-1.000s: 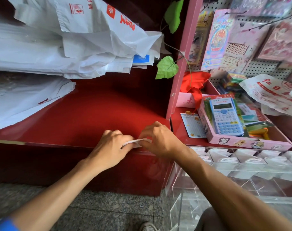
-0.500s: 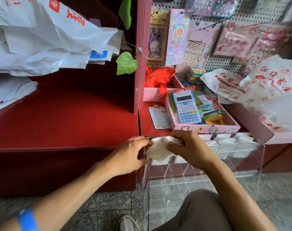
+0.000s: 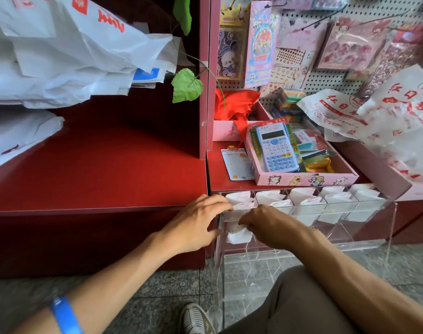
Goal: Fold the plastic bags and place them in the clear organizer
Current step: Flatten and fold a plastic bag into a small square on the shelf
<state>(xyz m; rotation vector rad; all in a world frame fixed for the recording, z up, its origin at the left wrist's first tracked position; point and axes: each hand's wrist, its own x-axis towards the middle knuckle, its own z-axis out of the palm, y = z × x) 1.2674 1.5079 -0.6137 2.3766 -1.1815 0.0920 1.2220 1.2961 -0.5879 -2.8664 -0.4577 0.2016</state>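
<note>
- Right hand (image 3: 266,225) at centre frame, fingers curled round a folded bag (image 3: 238,236), white wad poking out just below the knuckles.
- Bag sitting at the left end of the clear organizer (image 3: 350,244), under the filled top row, lowest edge pointing down into the open cell.
- Left hand (image 3: 198,222) just left of it, fingers relaxed, resting against the organizer's side wall, holding nothing.
- Right hand nearer: looks like a short push down and inward to seat it.

A blue calculator (image 3: 276,147) is seen lying in a pink tray (image 3: 304,180) on a red shelf (image 3: 97,174), with a printed card (image 3: 237,163) laid just beside the tray. Red cloth (image 3: 237,107) is bunched behind the tray. Sticker packs (image 3: 261,42) are hung on a pegboard (image 3: 326,80). A green leaf (image 3: 187,85) is seen by the shelf divider. A grey shoe (image 3: 197,319) is planted on the speckled floor (image 3: 157,292).
</note>
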